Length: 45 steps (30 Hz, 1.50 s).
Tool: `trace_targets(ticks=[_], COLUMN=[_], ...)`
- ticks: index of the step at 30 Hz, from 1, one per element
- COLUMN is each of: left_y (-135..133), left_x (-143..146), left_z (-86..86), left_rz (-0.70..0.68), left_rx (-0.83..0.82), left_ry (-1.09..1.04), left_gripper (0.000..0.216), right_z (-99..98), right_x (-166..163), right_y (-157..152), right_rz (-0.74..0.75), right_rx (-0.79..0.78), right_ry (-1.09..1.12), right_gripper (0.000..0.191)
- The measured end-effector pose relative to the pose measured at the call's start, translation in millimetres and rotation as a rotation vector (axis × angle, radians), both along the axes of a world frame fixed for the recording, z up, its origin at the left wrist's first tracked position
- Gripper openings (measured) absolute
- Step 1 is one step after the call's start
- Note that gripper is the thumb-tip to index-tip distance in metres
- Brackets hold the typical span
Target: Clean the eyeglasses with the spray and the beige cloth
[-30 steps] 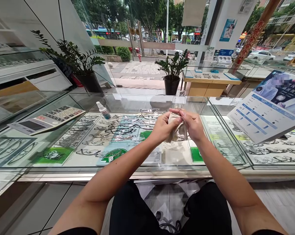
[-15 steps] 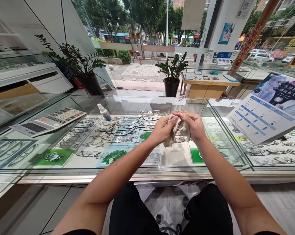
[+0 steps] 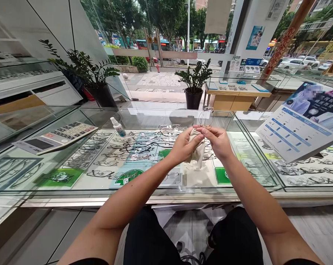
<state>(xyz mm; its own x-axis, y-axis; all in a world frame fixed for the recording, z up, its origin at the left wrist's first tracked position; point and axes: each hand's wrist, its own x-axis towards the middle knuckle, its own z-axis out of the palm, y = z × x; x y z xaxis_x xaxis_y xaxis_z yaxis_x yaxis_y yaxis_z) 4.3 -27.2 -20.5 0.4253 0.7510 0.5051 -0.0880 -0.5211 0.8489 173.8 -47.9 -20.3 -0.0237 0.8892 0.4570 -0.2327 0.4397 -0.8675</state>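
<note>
Above the glass counter, my left hand is closed around a beige wiping cloth, its thumb on top and the cloth's loose end hanging below. My right hand meets it at the fingertips, pinching thin-framed eyeglasses. Part of the frame shows just beyond the fingers; the rest is hidden by the hands and cloth. Below and left of the hands lie several eyeglasses in rows.
A white spray bottle stands left of the hands, with a calculator farther left. A printed display board leans at the right. Beyond the glass counter stands a potted plant.
My right hand's fingers have shifted off the cloth, which now hangs mostly under my left hand in a narrower fold. Both hands stay in about the same place.
</note>
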Motion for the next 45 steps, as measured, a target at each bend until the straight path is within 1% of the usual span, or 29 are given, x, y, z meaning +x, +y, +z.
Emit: trace_targets(ticks=[5,7,11,14,17,22,24,26,28,30,32,34,37,40,42,45], left_y=[2,3,5,5,3,0,0,1,4,5,7,7,10,16,19,21], left_x=[-2,-4,-10,-13,-12,-7,-5,-4,-4,-5,-8,-10,-12,-16,-19,-22], left_z=[1.5,4.4,11.0,12.5,10.8,7.4,6.3,5.7,6.4,8.5,11.3,13.6,14.9,15.5,16.5,18.6], left_rz=[0.035,0.004,-0.084,-0.113,-0.081,0.053,0.095,0.096,0.057,-0.013,-0.087,-0.12,-0.063,0.019,0.037,0.032], left_rx=[0.013,0.016,0.085,0.086,0.049,0.062,0.079,0.074,0.047,0.007,-0.034,-0.065,-0.132,-0.251,-0.311,-0.342], left_ry=[-0.005,0.032,0.11,0.136,0.129,0.038,0.018,-0.002,-0.003,0.037,0.084,0.088,0.018,-0.066,-0.109,-0.137], left_gripper=[0.067,0.066,0.06,0.056,0.058,0.056,0.059,0.065,0.069,0.071,0.072,0.071,0.071,0.074,0.075,0.075], right_z=[-0.2,1.0,2.3,1.8,2.0,2.6,1.5,0.1,-0.8,-1.0,-0.4,0.5,2.0,3.3,3.7,4.1], right_x=[-1,0,3,5,4,1,1,1,2,4,5,7,10,14,15,15], right_y=[0,1,1,2,1,-2,-2,-1,1,3,5,6,6,6,5,4], right_rz=[-0.018,-0.039,-0.053,-0.059,-0.041,0.063,0.072,0.063,0.027,-0.021,-0.062,-0.084,-0.097,-0.09,-0.067,-0.017], right_rx=[-0.008,-0.021,-0.035,-0.045,-0.06,-0.036,-0.029,-0.033,-0.034,-0.032,-0.04,-0.057,-0.044,0.019,0.042,0.022], right_ry=[0.016,0.027,0.058,0.069,0.072,0.011,0.009,0.02,0.027,0.038,0.06,0.079,0.078,0.009,-0.072,-0.175], right_gripper=[0.026,0.027,0.027,0.027,0.029,0.028,0.026,0.024,0.023,0.024,0.027,0.031,0.032,0.03,0.03,0.032])
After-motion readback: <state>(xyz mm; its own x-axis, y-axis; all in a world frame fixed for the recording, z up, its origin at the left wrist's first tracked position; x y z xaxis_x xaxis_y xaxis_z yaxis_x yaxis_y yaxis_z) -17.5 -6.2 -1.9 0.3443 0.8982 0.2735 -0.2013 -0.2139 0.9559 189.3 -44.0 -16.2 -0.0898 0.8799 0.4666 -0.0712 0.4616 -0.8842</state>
